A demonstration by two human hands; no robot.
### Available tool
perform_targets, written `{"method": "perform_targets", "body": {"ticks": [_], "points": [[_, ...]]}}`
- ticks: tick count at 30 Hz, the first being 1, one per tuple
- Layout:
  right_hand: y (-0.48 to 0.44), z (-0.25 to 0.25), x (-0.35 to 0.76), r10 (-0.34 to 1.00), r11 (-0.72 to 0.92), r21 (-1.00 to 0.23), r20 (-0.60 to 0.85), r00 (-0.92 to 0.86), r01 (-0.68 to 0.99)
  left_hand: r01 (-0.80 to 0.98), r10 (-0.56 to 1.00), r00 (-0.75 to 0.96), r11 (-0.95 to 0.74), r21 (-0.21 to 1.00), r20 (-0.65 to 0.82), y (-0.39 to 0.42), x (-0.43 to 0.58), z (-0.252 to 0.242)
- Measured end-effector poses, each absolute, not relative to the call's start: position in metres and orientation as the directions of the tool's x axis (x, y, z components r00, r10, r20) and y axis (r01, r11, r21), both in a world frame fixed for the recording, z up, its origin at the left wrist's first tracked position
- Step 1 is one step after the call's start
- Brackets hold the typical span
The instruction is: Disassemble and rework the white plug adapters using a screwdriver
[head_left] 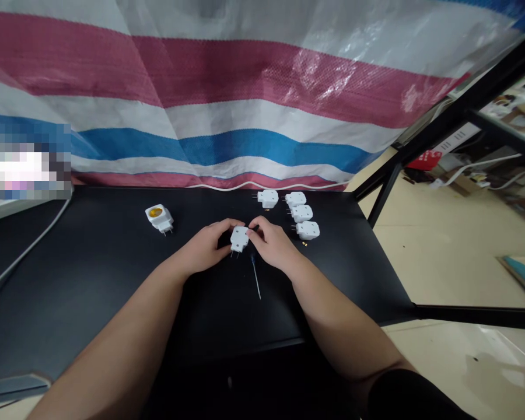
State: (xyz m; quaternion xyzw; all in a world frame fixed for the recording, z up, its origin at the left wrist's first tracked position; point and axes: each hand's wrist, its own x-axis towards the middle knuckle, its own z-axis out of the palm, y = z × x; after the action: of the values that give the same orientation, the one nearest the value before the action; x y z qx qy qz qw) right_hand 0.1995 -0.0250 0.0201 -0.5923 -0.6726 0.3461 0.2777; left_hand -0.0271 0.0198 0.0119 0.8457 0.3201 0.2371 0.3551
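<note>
My left hand point(205, 248) and my right hand point(272, 244) meet at the middle of the black table point(114, 256), with the fingers of both on a white plug adapter point(240, 239), its metal pins pointing toward me. A small screwdriver point(256, 280) with a dark handle and thin metal shaft lies just below my right hand. Several similar white adapters point(303, 213) stand in a loose group beyond my right hand. Off to the left sits a white adapter with a round yellow top point(158, 219). Tiny brass pieces point(305, 245) lie near the group.
A striped red, white and blue tarp point(245, 116) hangs behind the table, and a white cable point(245, 185) runs along the back edge. A grey cable point(26, 248) crosses the table's left part. A black metal frame point(441, 140) stands to the right, above a tiled floor point(446, 251).
</note>
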Motion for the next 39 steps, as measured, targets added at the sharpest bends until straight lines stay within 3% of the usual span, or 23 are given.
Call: {"method": "perform_targets", "body": {"ticks": [4,8,11,15,19,25,39], "points": [[-0.023,0.017,0.200,0.990,0.109,-0.798,0.034,-0.136,0.592,0.343,0.701,0.680,-0.565,0.750,0.217,0.021,-0.028,0.011],[-0.025,0.018,0.202,0.908,0.404,-0.749,0.261,-0.327,0.525,0.313,0.717,0.648,-0.560,0.767,0.259,0.023,-0.029,0.003],[-0.028,0.021,0.204,0.845,0.510,-0.698,0.295,-0.446,0.504,0.247,0.743,0.617,-0.494,0.834,0.258,0.025,-0.030,-0.002],[-0.030,0.024,0.204,0.863,0.467,-0.708,0.234,-0.448,0.530,0.270,0.770,0.600,-0.453,0.850,0.220,0.027,-0.031,-0.004],[-0.027,0.022,0.205,0.920,0.362,-0.759,0.200,-0.336,0.540,0.310,0.834,0.522,-0.380,0.871,0.178,0.031,-0.033,-0.004],[-0.021,0.008,0.202,0.986,0.157,-0.932,0.130,-0.104,0.326,0.010,0.798,0.570,-0.248,0.969,0.198,0.029,-0.029,-0.004],[-0.023,0.016,0.207,0.970,0.181,-0.910,0.102,-0.222,0.374,0.173,0.804,0.564,-0.338,0.925,0.189,0.025,-0.030,0.000]]}}
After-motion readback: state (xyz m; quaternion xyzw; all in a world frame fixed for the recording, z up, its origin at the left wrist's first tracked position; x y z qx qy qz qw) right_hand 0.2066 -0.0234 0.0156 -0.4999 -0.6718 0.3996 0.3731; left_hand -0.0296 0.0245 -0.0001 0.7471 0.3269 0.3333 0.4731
